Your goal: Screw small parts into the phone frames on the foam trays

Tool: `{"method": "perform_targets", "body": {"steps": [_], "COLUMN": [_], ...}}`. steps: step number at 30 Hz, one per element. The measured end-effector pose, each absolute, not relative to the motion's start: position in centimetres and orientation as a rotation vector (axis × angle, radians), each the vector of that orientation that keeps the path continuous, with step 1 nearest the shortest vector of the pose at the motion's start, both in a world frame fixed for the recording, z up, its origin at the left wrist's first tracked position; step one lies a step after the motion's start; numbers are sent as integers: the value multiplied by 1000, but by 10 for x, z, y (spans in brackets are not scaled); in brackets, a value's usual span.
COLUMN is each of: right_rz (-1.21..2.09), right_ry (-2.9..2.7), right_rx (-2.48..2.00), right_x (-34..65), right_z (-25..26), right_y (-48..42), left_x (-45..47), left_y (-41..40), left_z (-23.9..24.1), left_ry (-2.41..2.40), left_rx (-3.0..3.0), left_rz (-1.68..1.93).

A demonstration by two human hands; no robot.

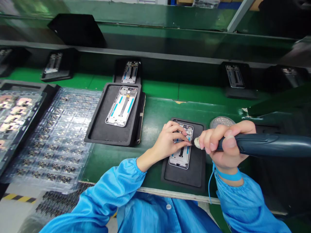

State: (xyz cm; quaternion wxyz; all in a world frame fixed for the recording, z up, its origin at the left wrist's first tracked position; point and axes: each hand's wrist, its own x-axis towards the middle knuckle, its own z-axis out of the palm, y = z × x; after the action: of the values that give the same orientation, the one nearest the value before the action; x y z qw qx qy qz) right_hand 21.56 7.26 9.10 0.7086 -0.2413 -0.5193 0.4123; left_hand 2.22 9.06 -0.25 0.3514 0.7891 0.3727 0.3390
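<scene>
My right hand is wrapped round a dark electric screwdriver, held nearly level. Its whitish, wrapped-looking nose points left at the fingertips of my left hand. Those fingers are pinched together above a silver phone frame, close to its right edge; anything small between them is too hidden to name. Blue strips and a black ribbon show inside the frame, partly covered by the hand. Beneath it lies a black foam tray. Behind the right hand sits a round dish of tiny metallic pieces.
Left of my hands, another phone frame rests on stacked black trays. Clear plastic trays of small parts overhang the bench's front edge at left. Along the back, more phone frames stand in black holders on a green strip.
</scene>
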Motion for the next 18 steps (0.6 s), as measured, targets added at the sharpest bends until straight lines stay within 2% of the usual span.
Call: {"method": "perform_targets", "body": {"steps": [18], "right_rz": [891], "right_ry": [-1161], "right_rx": [-567], "right_x": [221], "right_z": [89], "right_y": [72], "left_x": [23], "left_y": [92], "left_z": [-9], "left_ry": [938], "left_rx": [2028], "left_rz": [851]}}
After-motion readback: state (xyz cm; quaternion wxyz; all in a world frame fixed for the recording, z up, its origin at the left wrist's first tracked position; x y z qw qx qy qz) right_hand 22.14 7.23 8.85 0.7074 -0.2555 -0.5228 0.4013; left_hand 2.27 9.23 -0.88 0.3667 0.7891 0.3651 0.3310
